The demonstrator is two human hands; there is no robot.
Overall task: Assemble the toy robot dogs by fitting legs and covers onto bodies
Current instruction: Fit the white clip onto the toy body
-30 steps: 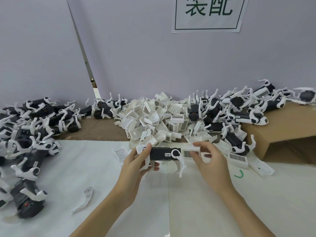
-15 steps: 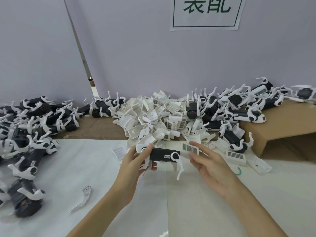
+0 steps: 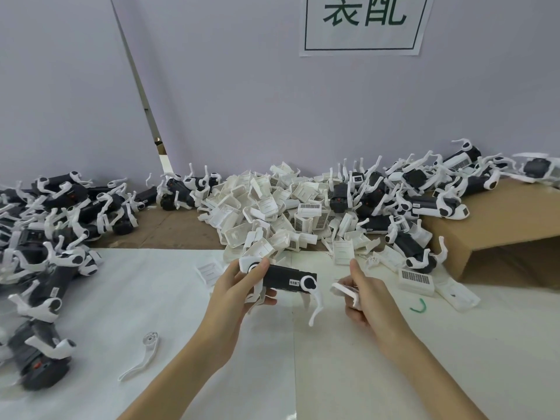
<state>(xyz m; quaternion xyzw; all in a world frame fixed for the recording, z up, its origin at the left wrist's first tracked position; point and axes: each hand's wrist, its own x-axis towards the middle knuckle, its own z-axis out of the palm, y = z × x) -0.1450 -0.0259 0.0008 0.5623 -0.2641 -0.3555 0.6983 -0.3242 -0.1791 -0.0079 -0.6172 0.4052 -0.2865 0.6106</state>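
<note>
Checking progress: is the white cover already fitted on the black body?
No, the right hand holds the white cover apart from the black body in the left hand.

There is only one view, from the camera on my head. It looks forward and slightly down across the white sheet-covered table toward the pale lilac wall, where the lower part of a white paper sign with green characters is cut off by the top edge. My left hand and right hand sit close, low in the middle, forearms entering from the bottom edge. The wide lens bends the wall seam and spreads the edges. The heap of white plastic covers lies farther off, centred against the wall.
</note>
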